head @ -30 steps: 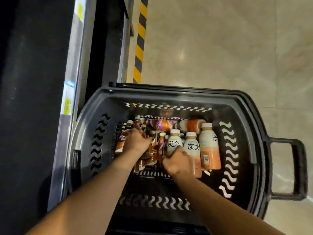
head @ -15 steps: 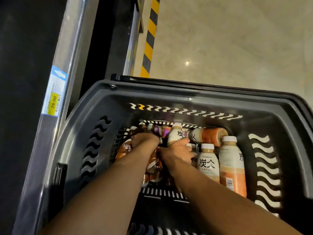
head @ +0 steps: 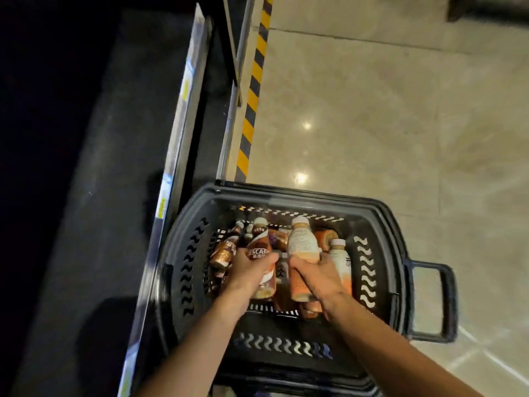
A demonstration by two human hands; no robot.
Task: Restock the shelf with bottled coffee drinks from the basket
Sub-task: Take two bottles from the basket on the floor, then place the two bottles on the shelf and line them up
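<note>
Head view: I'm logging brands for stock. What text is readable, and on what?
"ESCAF": brown swirled bottle gripped by the left hand.
"NES": second brown bottle, left of it.
Too blurred to read: small print on the cream-and-orange bottle in the right hand; yellow shelf price tags.

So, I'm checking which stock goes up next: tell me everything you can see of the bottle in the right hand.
The bottle looks plastic, with a cream cap, a pale upper label of small print too blurred to read, and an orange lower body. It is nearly upright, cap pointing away from the camera, above the other bottles in the dark basket. The right hand curls round its middle; no other contact is clear.
</note>
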